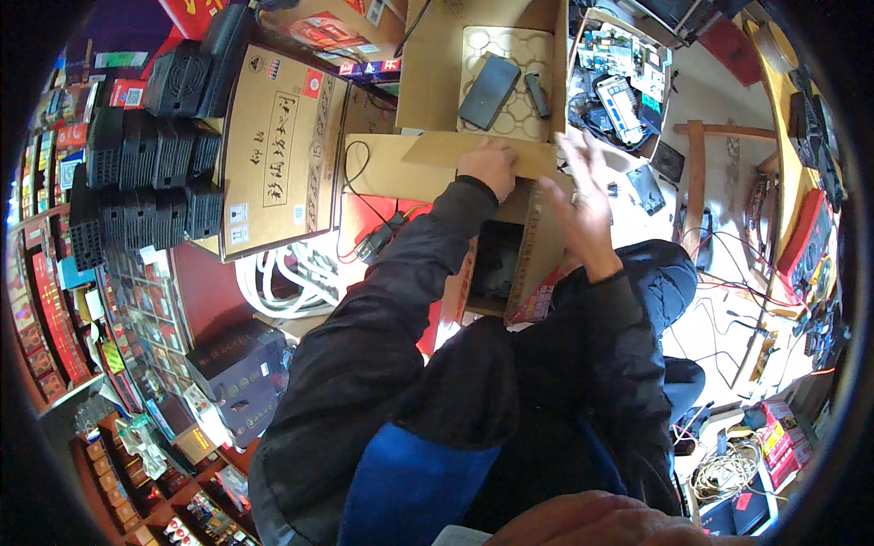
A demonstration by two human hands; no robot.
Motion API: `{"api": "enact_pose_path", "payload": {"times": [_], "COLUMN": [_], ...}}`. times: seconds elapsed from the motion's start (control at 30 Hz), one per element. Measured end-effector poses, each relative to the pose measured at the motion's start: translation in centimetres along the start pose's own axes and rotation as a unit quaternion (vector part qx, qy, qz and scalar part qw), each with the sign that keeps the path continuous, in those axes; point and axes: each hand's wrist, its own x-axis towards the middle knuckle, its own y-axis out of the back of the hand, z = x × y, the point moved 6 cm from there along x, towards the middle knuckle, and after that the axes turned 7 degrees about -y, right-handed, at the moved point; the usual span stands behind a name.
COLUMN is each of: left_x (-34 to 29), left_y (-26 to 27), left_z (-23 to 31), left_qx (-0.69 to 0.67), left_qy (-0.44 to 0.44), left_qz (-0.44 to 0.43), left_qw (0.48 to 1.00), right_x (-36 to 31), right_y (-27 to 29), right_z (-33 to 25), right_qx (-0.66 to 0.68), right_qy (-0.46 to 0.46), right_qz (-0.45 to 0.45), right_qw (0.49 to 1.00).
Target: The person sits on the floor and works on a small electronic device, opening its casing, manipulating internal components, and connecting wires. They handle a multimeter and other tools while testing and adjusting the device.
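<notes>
My left hand (489, 169) has its fingers curled around a cardboard flap (432, 156) at the near side of an open carton (431, 68). In the carton, a dark flat rectangular device (490, 92) and a small narrow black piece (537, 95) lie on a pale tray with round cells (482, 41). My right hand (583, 205) is raised to the right, fingers stretched out, holding nothing. Between my forearms, a smaller open cardboard box (530, 246) holds something black and glossy (497, 259), partly in shadow.
At left, black finned units (150, 173) are stacked beside a large printed carton (282, 146). A box of circuit boards (619, 100) stands at the back right. White coiled tubing (287, 282) lies left of my arm; loose cables (728, 309) lie at right.
</notes>
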Motion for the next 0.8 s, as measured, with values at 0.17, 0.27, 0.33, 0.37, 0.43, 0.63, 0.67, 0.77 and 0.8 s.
{"api": "enact_pose_path", "payload": {"times": [0.17, 0.27, 0.33, 0.37, 0.43, 0.63, 0.67, 0.77, 0.8], "left_x": [0.2, 0.3, 0.3, 0.3, 0.3, 2.6, 3.0, 4.5, 5.3], "left_y": [0.5, 1.0, 1.4, 1.4, 1.2, 0.9, 1.1, 2.8, 4.3], "left_z": [0.1, 0.6, 0.6, 0.7, 0.5, -1.5, -1.4, -0.2, 1.4], "left_qx": [0.020, 0.019, 0.018, 0.016, 0.016, 0.022, 0.029, 0.051, 0.037], "left_qy": [0.010, 0.004, -0.006, -0.013, -0.022, -0.041, -0.050, -0.021, -0.065], "left_qz": [-0.010, -0.004, -0.001, -0.002, -0.004, -0.010, -0.025, -0.130, -0.114], "left_qw": [1.000, 1.000, 1.000, 1.000, 1.000, 0.999, 0.998, 0.990, 0.991], "right_x": [1.6, 1.3, 1.3, 1.3, 1.3, 2.1, 2.1, 2.2, 1.9], "right_y": [-3.4, -3.5, -3.3, -2.9, -2.0, 5.9, 7.9, 10.1, 9.5], "right_z": [2.5, 4.3, 4.6, 4.6, 4.0, 4.3, 4.6, 7.8, 8.7], "right_qx": [-0.056, -0.063, -0.020, -0.008, -0.010, 0.005, 0.047, -0.010, -0.034], "right_qy": [0.012, -0.006, -0.029, -0.040, -0.052, -0.090, -0.062, -0.157, -0.176], "right_qz": [-0.010, -0.006, -0.018, -0.020, -0.021, -0.020, 0.002, 0.016, -0.028], "right_qw": [0.998, 0.998, 0.999, 0.999, 0.998, 0.996, 0.997, 0.987, 0.983]}}
